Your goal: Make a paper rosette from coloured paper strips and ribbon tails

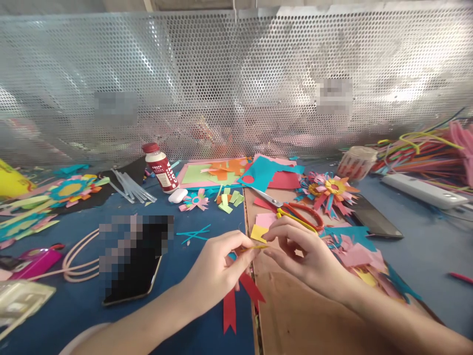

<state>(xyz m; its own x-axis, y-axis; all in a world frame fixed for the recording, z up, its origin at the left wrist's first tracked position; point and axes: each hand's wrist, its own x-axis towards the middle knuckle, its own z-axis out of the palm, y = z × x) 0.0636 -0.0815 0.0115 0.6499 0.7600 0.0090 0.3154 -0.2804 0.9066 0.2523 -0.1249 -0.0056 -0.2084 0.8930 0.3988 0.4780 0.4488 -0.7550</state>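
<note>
Between the thumb and fingers of my left hand (221,259) is a thin yellow paper piece (257,247), seen edge-on. Two red paper tails with notched ends (229,311) hang below that hand, and a bit of blue shows among its fingers. How these parts join is hidden. My right hand (305,246) is at the far end of the yellow piece, its thumb and forefinger a little apart around the tip. Whether they touch it I cannot tell. Just beyond lie a yellow paper square (259,232) and scissors with orange and yellow handles (273,198).
Paper flowers (334,190), cut scraps (360,254) and a dark phone (377,217) lie to the right. On the left are another phone (148,266), a pink cable (76,256) and clear sticks (129,186). A bottle (161,170) stands before a perforated metal panel (236,74).
</note>
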